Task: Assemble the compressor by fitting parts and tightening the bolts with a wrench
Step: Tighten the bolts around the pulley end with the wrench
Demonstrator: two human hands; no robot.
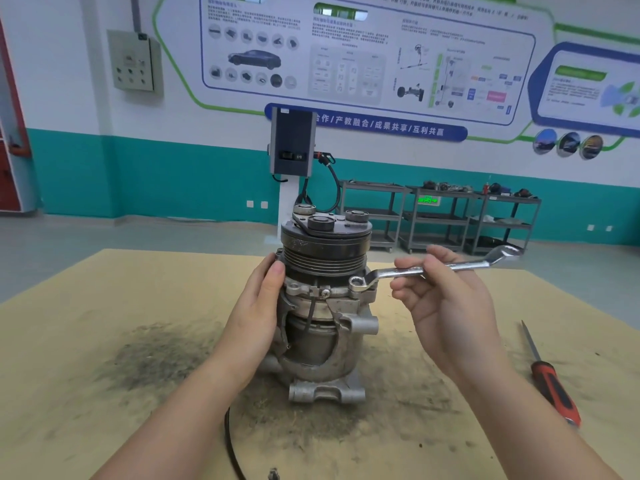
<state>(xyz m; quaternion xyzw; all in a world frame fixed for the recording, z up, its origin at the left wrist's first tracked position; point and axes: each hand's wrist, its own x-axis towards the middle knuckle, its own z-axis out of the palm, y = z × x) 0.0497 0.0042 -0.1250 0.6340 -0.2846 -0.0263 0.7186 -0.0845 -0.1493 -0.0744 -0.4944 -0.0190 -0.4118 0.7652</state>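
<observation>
Two hands are working around the compressor (323,306), which is standing upright on the tan table (104,341) in front of us, its ribbed black pulley (323,252) on top. Nearest us, at the table's front edge below the compressor, a black cable (231,445) is curving toward us, with a small metal piece (273,474) just right of it that we cannot identify. Dark grime (156,358) is spreading over the table to the left of the compressor's base. To the right, well apart from it, a red-and-black screwdriver (550,379) is lying flat.

Our left hand (258,306) is resting with straight fingers against the compressor's left side, thumb up by the pulley. Our right hand (446,299) is pinching the shaft of a silver wrench (433,268), whose ring end is sitting at a bolt (358,283) on the housing's right flange, just under the pulley.

Beyond the compressor, a grey charging unit (292,143) is standing on a white post, metal shelving carts (440,216) are lining the teal-and-white wall to its right, and an informational wall board (363,50) is hanging above.
</observation>
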